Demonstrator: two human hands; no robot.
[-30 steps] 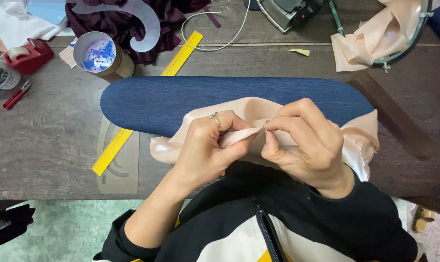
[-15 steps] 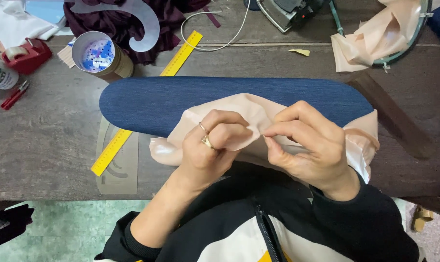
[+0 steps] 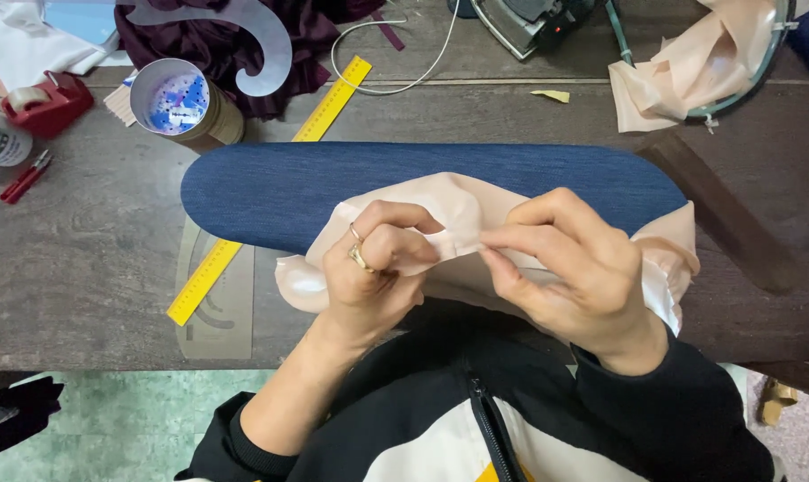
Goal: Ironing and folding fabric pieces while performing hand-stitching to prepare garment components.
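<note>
Dark grey wooden desk (image 3: 83, 259) across the whole view. Long, rounded sleeve board in dark blue denim (image 3: 351, 183) lying crosswise at centre. Pale peach satin fabric (image 3: 462, 210) draped over the board's near edge, from centre toward 4 o'clock. Right hand (image 3: 569, 263) just past centre toward 3 o'clock, fingers (image 3: 511, 236) closed in a pinch on a fold of the satin. Left hand (image 3: 377, 268) beside it toward 9 o'clock, ringed, fingers (image 3: 404, 250) curled shut around the same fold, touching the right fingertips. Yellow ruler (image 3: 270, 192) running from 12 to 8 o'clock, partly under the board. Cardboard tube (image 3: 177, 103) at 10 o'clock. Red tape dispenser (image 3: 47, 100) farther toward 10 o'clock.
</note>
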